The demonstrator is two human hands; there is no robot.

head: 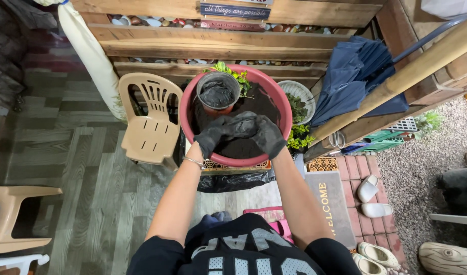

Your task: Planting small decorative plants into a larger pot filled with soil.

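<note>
Both gloved hands, left hand (212, 133) and right hand (268, 134), cupped a soil clump (242, 124) together. They were over the red basin (284, 104), near the small black pot (217, 92).

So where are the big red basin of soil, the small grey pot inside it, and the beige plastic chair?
Big red plastic basin of soil (284, 104): head view, on its right rim.
Small grey pot (218, 77): head view, on its upper rim.
Beige plastic chair (151, 135): head view, on the seat.

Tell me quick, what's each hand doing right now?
Left hand: in a black glove, curled shut on a black plastic bag above the big red soil-filled basin.
Right hand: black-gloved too, shut on the same bag.
</note>
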